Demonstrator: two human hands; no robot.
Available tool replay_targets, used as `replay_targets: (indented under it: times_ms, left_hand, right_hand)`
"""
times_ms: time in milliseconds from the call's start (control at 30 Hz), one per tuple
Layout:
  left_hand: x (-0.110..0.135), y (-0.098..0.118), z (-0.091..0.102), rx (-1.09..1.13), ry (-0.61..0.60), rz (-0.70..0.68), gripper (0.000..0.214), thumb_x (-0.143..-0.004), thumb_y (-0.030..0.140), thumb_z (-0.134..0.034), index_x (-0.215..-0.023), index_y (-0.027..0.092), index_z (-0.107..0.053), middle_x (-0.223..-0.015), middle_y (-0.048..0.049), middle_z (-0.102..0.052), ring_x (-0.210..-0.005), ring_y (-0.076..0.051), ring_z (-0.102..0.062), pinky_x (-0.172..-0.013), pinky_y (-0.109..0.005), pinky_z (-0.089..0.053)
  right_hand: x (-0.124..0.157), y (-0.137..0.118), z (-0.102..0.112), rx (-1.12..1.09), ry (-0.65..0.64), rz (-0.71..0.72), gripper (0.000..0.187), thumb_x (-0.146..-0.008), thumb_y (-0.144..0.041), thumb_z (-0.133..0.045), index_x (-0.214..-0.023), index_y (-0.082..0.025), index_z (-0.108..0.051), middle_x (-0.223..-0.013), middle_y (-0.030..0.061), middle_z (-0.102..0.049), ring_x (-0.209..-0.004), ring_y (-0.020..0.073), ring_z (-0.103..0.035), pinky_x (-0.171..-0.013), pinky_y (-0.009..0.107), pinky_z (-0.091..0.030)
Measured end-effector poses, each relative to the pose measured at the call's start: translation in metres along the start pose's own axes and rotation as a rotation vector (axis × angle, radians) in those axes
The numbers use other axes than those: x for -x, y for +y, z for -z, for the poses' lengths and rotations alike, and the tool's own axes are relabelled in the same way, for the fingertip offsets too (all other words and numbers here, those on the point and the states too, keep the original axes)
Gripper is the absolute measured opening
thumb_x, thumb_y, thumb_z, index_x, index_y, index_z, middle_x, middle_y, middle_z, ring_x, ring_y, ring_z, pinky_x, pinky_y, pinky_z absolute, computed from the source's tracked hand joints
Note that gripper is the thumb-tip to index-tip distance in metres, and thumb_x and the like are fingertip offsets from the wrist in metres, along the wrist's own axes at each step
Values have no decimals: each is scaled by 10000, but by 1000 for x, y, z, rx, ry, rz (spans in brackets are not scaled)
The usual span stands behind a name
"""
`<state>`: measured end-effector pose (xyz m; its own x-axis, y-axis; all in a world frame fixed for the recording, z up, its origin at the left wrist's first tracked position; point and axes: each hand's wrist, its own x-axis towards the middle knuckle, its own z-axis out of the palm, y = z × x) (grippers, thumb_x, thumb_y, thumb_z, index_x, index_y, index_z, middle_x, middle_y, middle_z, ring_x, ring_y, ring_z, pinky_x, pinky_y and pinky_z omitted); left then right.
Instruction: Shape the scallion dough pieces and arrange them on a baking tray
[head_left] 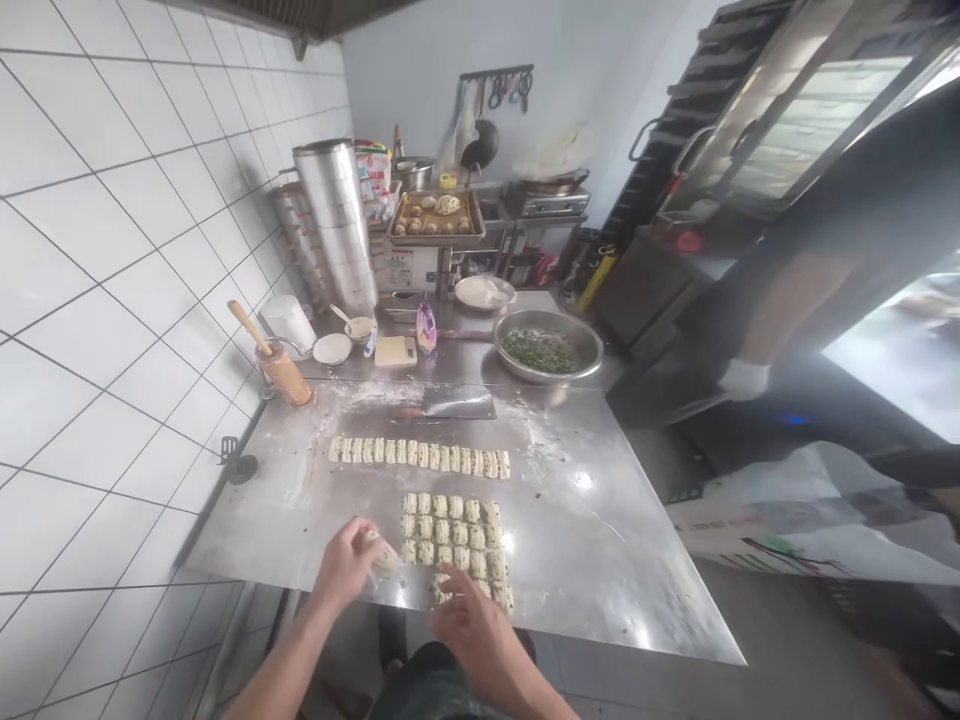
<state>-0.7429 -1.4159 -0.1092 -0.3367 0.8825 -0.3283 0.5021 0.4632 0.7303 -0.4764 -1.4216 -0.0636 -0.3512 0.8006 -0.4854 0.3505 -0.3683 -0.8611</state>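
Note:
My left hand (346, 562) is closed around a small piece of dough (384, 556) near the front edge of the steel table (600, 540). My right hand (472, 612) rests fingers-down on the nearest pieces of a block of cut dough pieces (453, 532) flecked with green. Whether it grips one is hidden by the hand. Farther back lies a long row of cut dough pieces (420, 455). A cleaver (454, 404) lies flat behind that row.
A metal bowl of chopped greens (547, 347) stands at the back right. A jar with a wooden handle (281, 368), small dishes, a stack of steamers (337, 225) and a tray of buns (435, 216) line the back. Another person's legs pass at the right.

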Motion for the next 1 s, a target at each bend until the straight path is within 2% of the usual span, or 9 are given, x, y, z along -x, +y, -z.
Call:
replay_targets:
  times_ms: [67,133,233,367,433,633,800,900,1000]
  left_hand:
    - [37,47,-12,66,-101,-162,297,-906,482,-662,-1057,226,-677,-836,-7,-705,-780,-190,-663,-720,-272,-511]
    - [69,88,-10,52,-152,-285,327,-937,522,-636,-1064,224,-681,-767,5,-688,-692,-166,-633,-654,-256,-505]
    - [101,124,6,-33,-169,-487,291,-1022,449,-547,-1117,222,-704,-976,-64,-759,-864,-193,-708,-789,-292,-588]
    - [118,121,25,-273,-287,-922,520,-1045,145,-396,-1546,262,-471,-1550,-115,-568,-1415,-236,-558,-1153,-405,-528]
    - [121,114,27,-410,-253,-1082,619,-1021,82,-413,-1614,248,-360,-1577,-123,-544,-1425,-230,-553,-1140,-398,-548]
    - [123,127,25,-481,-160,-1321,554,-1013,138,-554,-1556,179,-449,-1373,-135,-714,-1190,-241,-705,-975,-371,-626]
    - [121,136,15,-342,-161,-1175,429,-1003,190,-584,-1429,234,-607,-1241,-103,-775,-1071,-258,-718,-908,-400,-601]
    - [128,138,-4,-30,-168,-834,283,-1014,230,-554,-1219,255,-748,-1068,-67,-805,-928,-211,-725,-834,-329,-581]
    - [146,145,-23,253,-315,-406,250,-974,336,-618,-887,194,-805,-793,-44,-768,-761,-189,-693,-707,-280,-539]
  right_hand:
    - [7,-27,4,70,-108,50,779,-703,-312,-788,-1436,-167,-565,-1257,142,-736,-1080,294,-718,-908,398,-587]
    - [18,-47,13,87,-202,76,562,-729,-282,-777,-1264,-153,-658,-1025,104,-791,-930,277,-744,-818,376,-589]
    - [35,-62,31,-55,-341,110,302,-873,-347,-681,-1086,-134,-687,-843,86,-790,-781,263,-756,-743,383,-598]
    - [55,-68,50,-326,-501,57,402,-877,-477,-728,-1046,-113,-696,-994,152,-803,-922,310,-780,-840,430,-623]
    - [63,-69,54,-431,-563,-19,424,-848,-479,-761,-1032,-99,-726,-1051,175,-799,-952,300,-779,-864,412,-619]
    - [78,-64,58,-626,-706,-131,345,-799,-353,-746,-993,-69,-781,-1002,211,-802,-879,269,-788,-786,336,-608]
    - [82,-57,59,-579,-693,-3,357,-817,-444,-798,-1003,-139,-798,-1062,150,-780,-1032,297,-734,-869,364,-586]
    - [82,-56,57,-429,-497,289,318,-803,-490,-845,-883,-184,-814,-1370,132,-660,-1293,360,-590,-1084,449,-494]
    - [82,-49,51,-264,-299,371,279,-818,-486,-846,-801,-208,-826,-1624,94,-453,-1505,394,-390,-1228,490,-357]
